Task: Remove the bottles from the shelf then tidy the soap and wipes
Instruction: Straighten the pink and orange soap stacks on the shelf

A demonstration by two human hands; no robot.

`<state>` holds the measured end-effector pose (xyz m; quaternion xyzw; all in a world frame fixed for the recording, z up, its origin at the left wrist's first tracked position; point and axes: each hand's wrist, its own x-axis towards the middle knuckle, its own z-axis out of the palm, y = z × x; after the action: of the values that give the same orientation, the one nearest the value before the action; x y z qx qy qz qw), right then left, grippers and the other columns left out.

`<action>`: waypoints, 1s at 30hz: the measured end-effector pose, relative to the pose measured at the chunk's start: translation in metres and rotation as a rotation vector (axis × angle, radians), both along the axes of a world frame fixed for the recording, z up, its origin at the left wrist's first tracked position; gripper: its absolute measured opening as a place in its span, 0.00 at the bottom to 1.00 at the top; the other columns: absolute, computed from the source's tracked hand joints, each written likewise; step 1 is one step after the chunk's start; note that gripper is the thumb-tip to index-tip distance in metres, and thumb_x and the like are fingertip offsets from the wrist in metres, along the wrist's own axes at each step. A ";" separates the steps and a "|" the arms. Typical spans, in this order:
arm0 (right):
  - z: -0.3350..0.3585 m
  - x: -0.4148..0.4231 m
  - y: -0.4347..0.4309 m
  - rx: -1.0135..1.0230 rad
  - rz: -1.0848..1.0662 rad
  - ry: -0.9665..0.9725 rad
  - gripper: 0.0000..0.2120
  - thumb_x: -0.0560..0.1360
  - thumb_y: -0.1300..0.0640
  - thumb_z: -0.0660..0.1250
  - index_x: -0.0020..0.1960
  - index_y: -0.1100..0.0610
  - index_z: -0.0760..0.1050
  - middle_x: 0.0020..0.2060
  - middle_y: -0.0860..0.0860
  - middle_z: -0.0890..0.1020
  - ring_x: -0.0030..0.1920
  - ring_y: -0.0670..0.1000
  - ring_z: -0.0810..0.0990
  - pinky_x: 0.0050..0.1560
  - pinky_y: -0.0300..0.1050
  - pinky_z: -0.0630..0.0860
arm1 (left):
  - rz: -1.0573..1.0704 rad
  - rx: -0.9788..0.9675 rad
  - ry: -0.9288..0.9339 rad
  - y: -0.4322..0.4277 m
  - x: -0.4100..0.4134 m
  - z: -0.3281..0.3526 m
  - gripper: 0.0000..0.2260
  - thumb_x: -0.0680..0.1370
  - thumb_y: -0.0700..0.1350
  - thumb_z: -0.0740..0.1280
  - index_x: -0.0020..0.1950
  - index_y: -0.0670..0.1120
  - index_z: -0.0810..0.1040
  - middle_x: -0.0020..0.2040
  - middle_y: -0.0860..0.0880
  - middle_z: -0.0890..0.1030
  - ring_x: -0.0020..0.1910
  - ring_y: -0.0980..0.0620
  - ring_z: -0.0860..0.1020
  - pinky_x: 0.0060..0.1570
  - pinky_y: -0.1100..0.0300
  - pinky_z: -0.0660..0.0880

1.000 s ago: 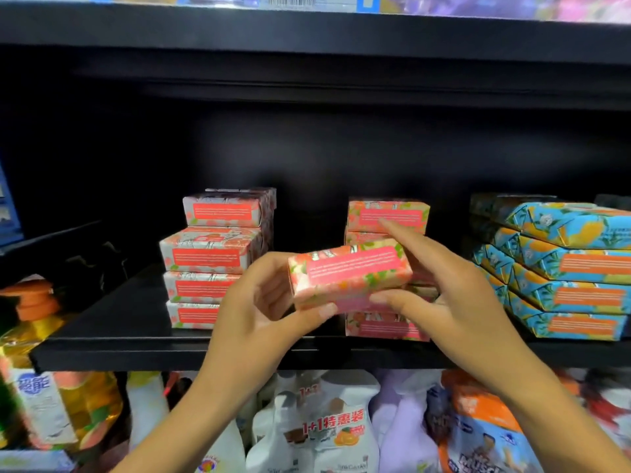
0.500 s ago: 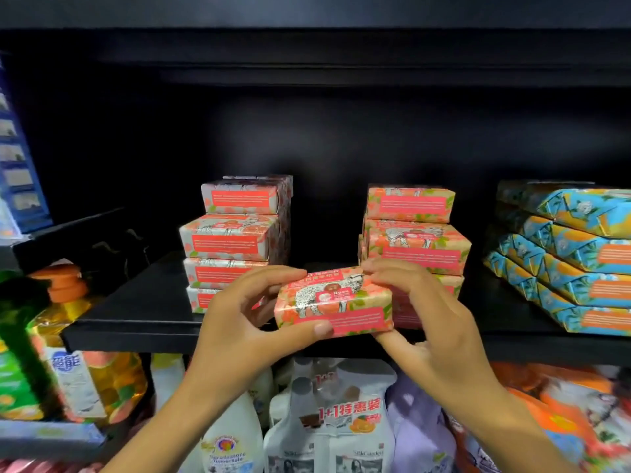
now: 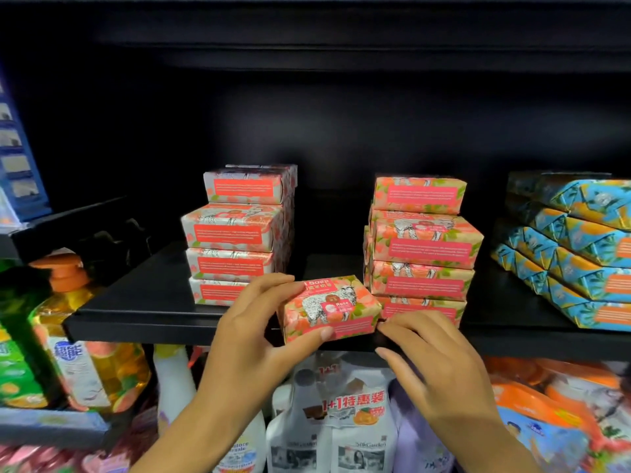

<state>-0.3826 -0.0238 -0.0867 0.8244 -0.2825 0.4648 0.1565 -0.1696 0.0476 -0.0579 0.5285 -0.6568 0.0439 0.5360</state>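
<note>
At the left edge, a pump bottle point(image 3: 80, 339) with an orange top stands just left of the black shelf point(image 3: 143, 319). On the shelf, left of centre, is a stack of pink soap boxes point(image 3: 235, 230).

The left hand point(image 3: 252, 339) comes up from the lower middle of the frame, forearm slanting up and to the right, and grips the soap box point(image 3: 329, 308). Its fingers point(image 3: 273, 285) curl over the box's top left corner and the thumb presses the lower front face. The box sits at lower centre, tilted, at the shelf's front lip between the two pink stacks. Whether it rests on the shelf cannot be told.

The right hand point(image 3: 433, 356) reaches in from the lower right, palm down. Its bent fingertips point(image 3: 399, 322) touch the box's right end and the thumb lies below, apart from the box.

Behind it is a second pink soap stack point(image 3: 421, 247), and blue wrapped packs point(image 3: 577, 254) are piled at the right edge.
</note>
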 end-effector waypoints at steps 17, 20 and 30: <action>0.001 0.003 0.003 0.094 0.009 -0.026 0.11 0.74 0.53 0.61 0.48 0.56 0.80 0.41 0.45 0.76 0.44 0.45 0.71 0.45 0.38 0.68 | 0.275 -0.161 -0.555 -0.011 -0.007 -0.007 0.22 0.62 0.28 0.77 0.55 0.38 0.82 0.53 0.43 0.83 0.54 0.44 0.78 0.58 0.55 0.72; 0.001 0.003 0.003 0.097 0.011 -0.026 0.10 0.74 0.53 0.61 0.48 0.56 0.80 0.41 0.45 0.76 0.44 0.44 0.70 0.45 0.38 0.67 | 0.269 -0.174 -0.573 -0.013 -0.011 -0.001 0.14 0.68 0.34 0.75 0.53 0.37 0.83 0.51 0.42 0.83 0.51 0.43 0.81 0.55 0.54 0.75; 0.001 0.003 0.004 0.083 -0.006 -0.025 0.11 0.74 0.54 0.61 0.48 0.57 0.80 0.40 0.47 0.77 0.43 0.47 0.71 0.45 0.39 0.68 | 0.209 0.146 -0.559 -0.038 -0.013 0.019 0.08 0.71 0.33 0.70 0.46 0.41 0.75 0.44 0.44 0.79 0.40 0.45 0.77 0.34 0.59 0.69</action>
<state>-0.3793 -0.0194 -0.0859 0.8235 -0.3060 0.4623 0.1201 -0.1827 0.0099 -0.0386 0.5980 -0.7223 0.1952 0.2875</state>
